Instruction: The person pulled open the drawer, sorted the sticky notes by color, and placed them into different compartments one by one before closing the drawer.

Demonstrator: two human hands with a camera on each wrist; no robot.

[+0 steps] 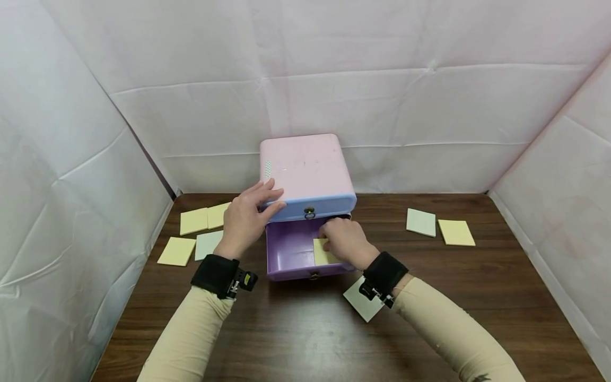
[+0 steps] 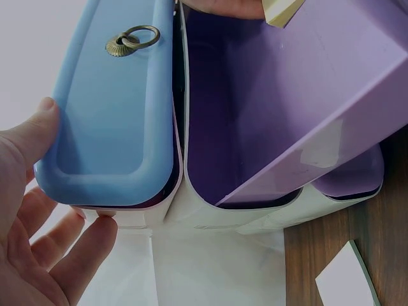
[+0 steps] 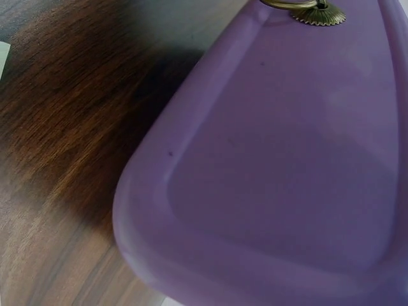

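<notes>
**Right hand in the open purple drawer, left hand on the cabinet**

I see first the brown wooden table [image 1: 296,329], closed in by white padded walls on three sides. In its middle, toward 12 o'clock from the person, stands the small drawer cabinet [image 1: 305,170] with a pink top. Its upper blue drawer [image 1: 329,207] is shut, and a small brass ring hangs on the front. Under it the purple drawer [image 1: 286,252] is pulled out toward the person; in the right wrist view its front with the ring handle fills almost the whole picture.

The left hand [image 1: 247,218] rests on the cabinet at about 9 o'clock of it. The fingers are straight and relaxed, lying over the top left corner, and the thumb touches the blue drawer front; it grips nothing. In the left wrist view I see the thumb and the fingertips against the corner of the blue drawer.

The right hand [image 1: 345,241] is inside the purple drawer, at its right side. The fingers are curled down and pinch a yellow sticky-note pad [image 1: 322,252], which lies in the drawer at this hand.

More pads lie on the table. At 9 o'clock from the cabinet there are three yellow pads [image 1: 193,220] and one pale green pad [image 1: 208,244], close together. At 3 o'clock lie another green pad [image 1: 421,222] and a yellow one [image 1: 456,232], just beside each other. One pale pad [image 1: 364,301] lies at 5 o'clock, partly under the right wrist.
</notes>
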